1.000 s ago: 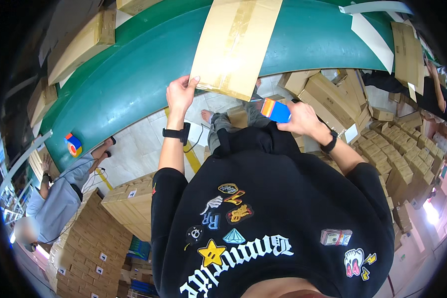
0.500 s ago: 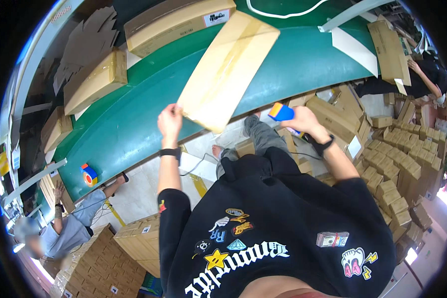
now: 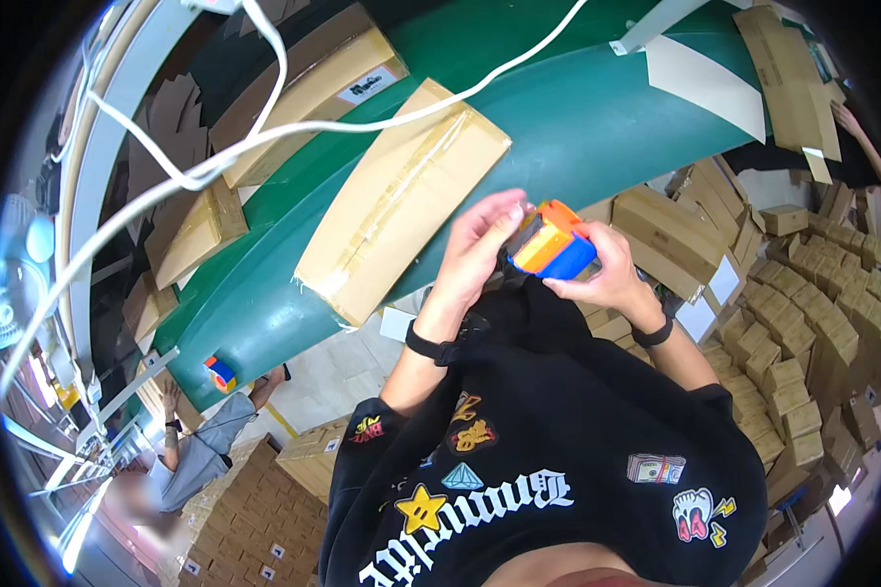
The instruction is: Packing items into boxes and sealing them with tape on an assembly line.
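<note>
Right hand [image 3: 612, 274] gripped our orange-blue tape dispenser [image 3: 550, 243] | left hand [image 3: 480, 245] pinched its front end | taped carton [image 3: 401, 196] lay just beyond left hand on green surface [image 3: 578, 127] | we judged its seam sealed, other cartons [image 3: 303, 83] waiting.

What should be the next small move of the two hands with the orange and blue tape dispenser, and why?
Probably bring the tape dispenser back down to the flat cardboard box on the green belt. Both the left hand and the right hand hold the dispenser in the air, apart from the box, so no taping seems possible until it touches the cardboard.
</note>
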{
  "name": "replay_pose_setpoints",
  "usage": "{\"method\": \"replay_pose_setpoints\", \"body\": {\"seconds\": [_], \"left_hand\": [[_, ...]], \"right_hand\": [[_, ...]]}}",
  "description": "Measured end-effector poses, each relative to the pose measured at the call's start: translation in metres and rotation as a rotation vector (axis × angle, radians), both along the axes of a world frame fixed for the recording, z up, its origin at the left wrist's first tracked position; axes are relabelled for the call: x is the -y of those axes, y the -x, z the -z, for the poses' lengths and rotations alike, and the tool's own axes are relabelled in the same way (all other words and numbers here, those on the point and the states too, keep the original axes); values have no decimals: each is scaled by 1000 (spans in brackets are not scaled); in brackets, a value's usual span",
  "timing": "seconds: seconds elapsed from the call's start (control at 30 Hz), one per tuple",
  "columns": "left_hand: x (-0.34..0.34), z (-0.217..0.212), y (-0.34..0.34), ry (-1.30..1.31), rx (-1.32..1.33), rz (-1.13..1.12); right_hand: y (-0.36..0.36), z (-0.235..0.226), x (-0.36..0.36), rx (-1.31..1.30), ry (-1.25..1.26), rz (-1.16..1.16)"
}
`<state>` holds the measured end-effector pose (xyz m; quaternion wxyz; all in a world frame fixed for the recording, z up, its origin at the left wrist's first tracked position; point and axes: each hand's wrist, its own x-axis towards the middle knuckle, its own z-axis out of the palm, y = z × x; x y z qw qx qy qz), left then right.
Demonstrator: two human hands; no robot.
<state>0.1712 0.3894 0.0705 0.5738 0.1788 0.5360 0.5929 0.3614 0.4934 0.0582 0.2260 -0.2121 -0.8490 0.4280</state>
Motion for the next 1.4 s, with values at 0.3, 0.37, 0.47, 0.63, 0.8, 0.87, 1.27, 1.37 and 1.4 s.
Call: {"method": "replay_pose_setpoints", "body": {"seconds": [0.3, 0.37, 0.47, 0.63, 0.8, 0.87, 1.27, 1.37, 1.4], "left_hand": [[-25, -7, 24, -10, -120, 134], [-27, -25, 22, -114, -372, 237], [-27, -45, 19, -198, -594, 250], [-23, -23, 38, -243, -501, 188], [-36, 29, 76, -8, -108, 190], [-38, 50, 92, 12, -152, 176], [-144, 181, 215, 193, -900, 19], [-153, 185, 212, 190, -899, -66], [-153, 190, 216, 217, -873, -46]], "right_hand": [[7, 8, -44, -26, -105, -39], [12, 11, -49, -110, -155, 7], [24, 19, -58, -246, -266, -11], [35, 9, -51, -136, -209, -40], [48, 6, -24, 55, -42, 22], [67, -8, -3, 197, 125, 138], [141, 33, -77, 523, 378, 323], [145, 39, -90, 531, 389, 316], [148, 37, -94, 532, 391, 307]]}}
